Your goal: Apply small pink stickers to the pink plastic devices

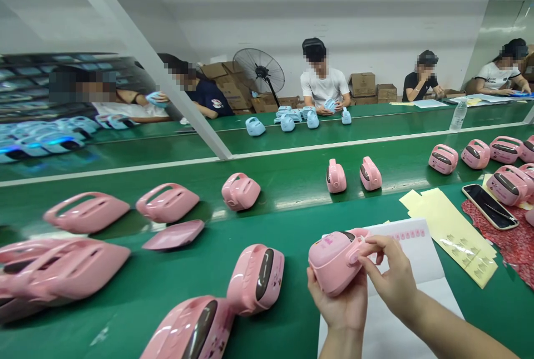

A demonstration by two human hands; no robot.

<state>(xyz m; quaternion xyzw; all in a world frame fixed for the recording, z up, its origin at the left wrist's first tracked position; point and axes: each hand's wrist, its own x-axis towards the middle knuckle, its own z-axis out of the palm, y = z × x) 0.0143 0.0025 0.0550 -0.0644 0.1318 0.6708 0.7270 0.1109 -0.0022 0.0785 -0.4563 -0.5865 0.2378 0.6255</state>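
Observation:
My left hand (344,309) is wrapped from below around a pink plastic device (334,267) with a carrying handle and a dark window on top. Printed figures show on its lighter front panel. At the foot of the handle, on the device's right side, the fingers of my right hand (394,275) are pinched together. Whatever lies between those fingertips is too small to make out. Beneath both hands lies a white sheet (417,275) with a row of small pink stickers (411,234) along its top. Another pink device (256,280) stands to the left on the green table.
More pink devices (167,203) line the green belt (292,164), with others at right. Yellow label sheets (459,242) and a phone (490,206) lie to my right. A slanted white post (167,75) rises at left. Across the belt, several people handle blue devices (287,122) and papers.

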